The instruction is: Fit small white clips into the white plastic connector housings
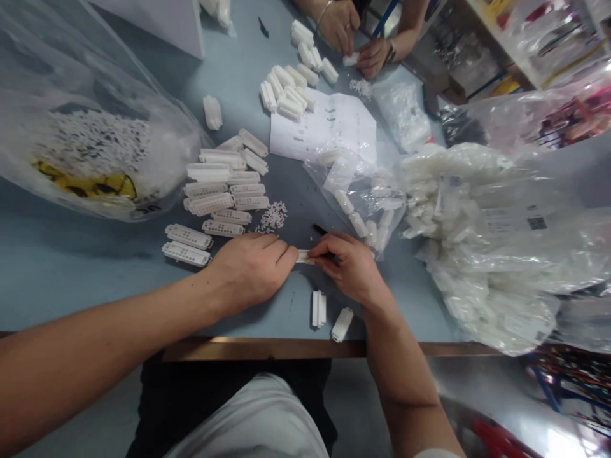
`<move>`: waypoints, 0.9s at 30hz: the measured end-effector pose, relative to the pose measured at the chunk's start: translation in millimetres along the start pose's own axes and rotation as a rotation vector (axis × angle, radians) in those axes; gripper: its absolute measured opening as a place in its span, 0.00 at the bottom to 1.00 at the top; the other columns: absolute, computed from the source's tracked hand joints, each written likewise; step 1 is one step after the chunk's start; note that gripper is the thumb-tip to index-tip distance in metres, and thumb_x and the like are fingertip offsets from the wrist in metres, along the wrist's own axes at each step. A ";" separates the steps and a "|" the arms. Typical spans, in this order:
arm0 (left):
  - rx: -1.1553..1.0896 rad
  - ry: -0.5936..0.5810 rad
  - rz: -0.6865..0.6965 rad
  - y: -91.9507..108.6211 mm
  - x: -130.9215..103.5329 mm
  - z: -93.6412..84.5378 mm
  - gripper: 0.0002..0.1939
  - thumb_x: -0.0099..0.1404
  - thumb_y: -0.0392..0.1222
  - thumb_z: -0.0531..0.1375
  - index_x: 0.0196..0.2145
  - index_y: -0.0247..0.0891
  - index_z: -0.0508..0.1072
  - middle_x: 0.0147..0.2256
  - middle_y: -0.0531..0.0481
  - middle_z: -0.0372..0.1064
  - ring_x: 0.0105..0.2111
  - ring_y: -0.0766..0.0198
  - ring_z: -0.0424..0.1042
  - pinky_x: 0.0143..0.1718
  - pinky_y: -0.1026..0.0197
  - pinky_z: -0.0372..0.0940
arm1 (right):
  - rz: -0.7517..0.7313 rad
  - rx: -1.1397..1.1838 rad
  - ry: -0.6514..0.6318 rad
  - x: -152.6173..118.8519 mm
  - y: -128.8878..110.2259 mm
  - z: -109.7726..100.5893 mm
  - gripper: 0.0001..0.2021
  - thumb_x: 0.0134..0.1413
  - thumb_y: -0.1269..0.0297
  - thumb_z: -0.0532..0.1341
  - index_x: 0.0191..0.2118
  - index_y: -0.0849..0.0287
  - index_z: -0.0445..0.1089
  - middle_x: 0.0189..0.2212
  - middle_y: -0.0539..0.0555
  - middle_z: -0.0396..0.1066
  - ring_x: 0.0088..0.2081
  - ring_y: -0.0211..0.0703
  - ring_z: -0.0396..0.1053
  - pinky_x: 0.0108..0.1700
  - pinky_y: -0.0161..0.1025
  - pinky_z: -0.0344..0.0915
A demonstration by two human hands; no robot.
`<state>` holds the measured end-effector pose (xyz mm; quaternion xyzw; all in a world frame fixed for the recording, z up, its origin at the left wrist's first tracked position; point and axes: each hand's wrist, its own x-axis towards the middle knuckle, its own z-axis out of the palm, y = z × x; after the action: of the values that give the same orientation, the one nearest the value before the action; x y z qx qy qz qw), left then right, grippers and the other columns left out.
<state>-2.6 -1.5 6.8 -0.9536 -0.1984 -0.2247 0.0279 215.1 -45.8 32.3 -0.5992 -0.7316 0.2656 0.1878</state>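
Note:
My left hand point(255, 266) is closed, its fingers holding down one end of a small white plastic housing point(302, 256) on the table. At the other end, my right hand point(352, 266) pinches its fingers close against the housing, with a thin black tool point(319, 229) held in it; the tool's kind is not clear. Just beyond my left hand lies a heap of tiny white pieces point(273, 217). Rows of white housings with small holes point(212, 203) lie to the left of it. Nearer to me are two loose white housings, one upright point(319, 309) and one slanted point(342, 324).
A big clear bag of tiny white pieces point(100, 140) stands at left. An open clear bag with white parts point(365, 203) lies beyond my right hand, near a printed sheet point(324, 124). Bulky filled bags point(501, 235) crowd the right. Another person's hands point(338, 28) work across the table.

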 end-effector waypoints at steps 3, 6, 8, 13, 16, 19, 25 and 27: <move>0.021 0.023 0.025 0.3 1.7 -1.6 0.11 0.68 0.30 0.53 0.32 0.33 0.74 0.23 0.48 0.65 0.25 0.58 0.67 0.26 0.56 0.61 | 0.045 0.025 -0.049 2.5 -1.2 -0.5 0.04 0.55 0.72 0.65 0.32 0.56 0.74 0.31 0.50 0.75 0.33 0.40 0.71 0.36 0.36 0.65; 0.030 0.031 0.032 0.2 2.4 -1.7 0.12 0.68 0.30 0.52 0.32 0.33 0.74 0.23 0.47 0.66 0.25 0.59 0.67 0.27 0.57 0.61 | 0.099 0.044 -0.082 4.7 -1.5 -1.2 0.03 0.55 0.71 0.65 0.33 0.56 0.73 0.30 0.49 0.75 0.32 0.39 0.69 0.35 0.35 0.63; 0.018 0.021 0.023 -0.3 2.0 -0.7 0.12 0.68 0.30 0.52 0.32 0.33 0.75 0.24 0.46 0.67 0.25 0.58 0.67 0.27 0.56 0.60 | 0.111 0.053 -0.098 5.4 -0.4 -2.4 0.02 0.56 0.70 0.65 0.33 0.56 0.72 0.29 0.49 0.75 0.31 0.39 0.69 0.34 0.35 0.62; -0.029 -0.013 -0.037 -1.1 0.5 2.6 0.10 0.67 0.32 0.55 0.30 0.33 0.74 0.23 0.47 0.66 0.24 0.57 0.67 0.25 0.56 0.60 | 0.081 0.005 0.061 5.4 6.9 -2.5 0.02 0.58 0.68 0.64 0.37 0.55 0.75 0.34 0.51 0.76 0.34 0.42 0.71 0.37 0.38 0.65; -0.017 -0.013 -0.047 -1.2 -0.1 4.3 0.09 0.67 0.33 0.56 0.29 0.34 0.73 0.22 0.48 0.66 0.24 0.57 0.68 0.25 0.56 0.60 | 0.032 -0.140 0.140 7.6 11.1 4.3 0.07 0.62 0.69 0.60 0.38 0.53 0.76 0.36 0.54 0.76 0.39 0.46 0.72 0.43 0.41 0.67; -0.006 -0.034 -0.055 -1.4 -0.8 5.6 0.08 0.66 0.34 0.56 0.30 0.35 0.73 0.23 0.48 0.67 0.24 0.57 0.69 0.25 0.56 0.61 | -0.011 -0.308 0.104 12.1 12.6 12.7 0.09 0.65 0.69 0.58 0.39 0.55 0.76 0.37 0.56 0.75 0.43 0.51 0.70 0.45 0.44 0.67; -0.009 -0.035 -0.066 -2.3 -1.1 6.0 0.08 0.66 0.35 0.56 0.30 0.35 0.73 0.23 0.47 0.67 0.24 0.57 0.69 0.24 0.56 0.61 | -0.002 -0.458 0.072 14.5 10.0 13.5 0.12 0.67 0.71 0.53 0.39 0.59 0.74 0.37 0.60 0.72 0.43 0.54 0.68 0.46 0.47 0.64; -0.009 -0.042 -0.076 -2.6 -1.3 6.0 0.08 0.67 0.35 0.56 0.30 0.35 0.73 0.23 0.47 0.68 0.24 0.57 0.70 0.24 0.56 0.61 | -0.006 -0.374 0.082 11.0 8.4 9.3 0.11 0.67 0.71 0.52 0.40 0.59 0.72 0.38 0.60 0.72 0.44 0.53 0.67 0.46 0.47 0.64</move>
<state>-2.2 1.3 0.7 -0.9500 -0.2339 -0.2064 0.0111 213.8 -35.4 19.4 -0.6316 -0.7618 0.0998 0.1035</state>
